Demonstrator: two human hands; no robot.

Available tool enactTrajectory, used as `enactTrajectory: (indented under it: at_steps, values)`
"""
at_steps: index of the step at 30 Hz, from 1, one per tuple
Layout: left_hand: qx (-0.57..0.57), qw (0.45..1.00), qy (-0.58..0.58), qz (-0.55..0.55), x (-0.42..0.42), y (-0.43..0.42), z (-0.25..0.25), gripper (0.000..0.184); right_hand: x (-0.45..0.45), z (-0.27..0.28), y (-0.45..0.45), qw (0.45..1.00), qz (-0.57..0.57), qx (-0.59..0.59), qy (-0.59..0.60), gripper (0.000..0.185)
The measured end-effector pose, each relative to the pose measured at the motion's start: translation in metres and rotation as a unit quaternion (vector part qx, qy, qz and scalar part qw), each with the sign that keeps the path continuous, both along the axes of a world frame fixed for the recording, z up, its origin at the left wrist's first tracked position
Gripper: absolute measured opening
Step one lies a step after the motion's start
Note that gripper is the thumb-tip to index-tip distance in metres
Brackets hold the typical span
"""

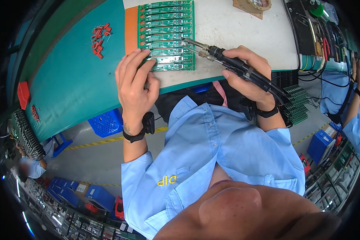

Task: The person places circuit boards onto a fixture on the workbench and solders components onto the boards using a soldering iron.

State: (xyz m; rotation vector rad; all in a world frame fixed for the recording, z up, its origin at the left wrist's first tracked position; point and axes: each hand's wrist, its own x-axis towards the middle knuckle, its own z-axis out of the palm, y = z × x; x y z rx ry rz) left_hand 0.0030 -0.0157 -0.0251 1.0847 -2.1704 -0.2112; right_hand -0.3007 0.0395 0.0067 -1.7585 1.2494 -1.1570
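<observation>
A green panel of several long circuit boards (168, 29) lies on an orange and white surface at the top centre. My left hand (138, 82) rests palm down at the panel's lower left corner, its fingers apart and fingertips touching the boards. My right hand (248, 72) is closed around a black soldering iron (244, 69) with a thin metal tube beside its shaft. The iron points up and left, and its tip is at or just above the middle boards; contact cannot be made out.
Red components with thin leads (100, 40) lie on the green mat (74, 68). Farther left stands a red bin (23, 95). Hand tools (324, 46) and cables are at the right. A co-worker's arm (358, 84) shows at the far right, another person (30, 167) at lower left.
</observation>
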Motion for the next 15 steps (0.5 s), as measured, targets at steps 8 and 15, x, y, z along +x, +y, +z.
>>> enactTrajectory:
  at_steps: [8, 15]
  values:
    - [0.005, 1.000, -0.001, -0.001, 0.0002, 0.0009, -0.0010, 0.033, -0.0043, 0.0011, 0.0009, 1.000, -0.003, -0.005, -0.001, 0.042]
    - [0.009, 1.000, -0.003, -0.005, 0.0009, 0.0014, 0.0005, 0.033, -0.0085, 0.0008, -0.0013, 1.000, -0.015, 0.004, 0.007, 0.042]
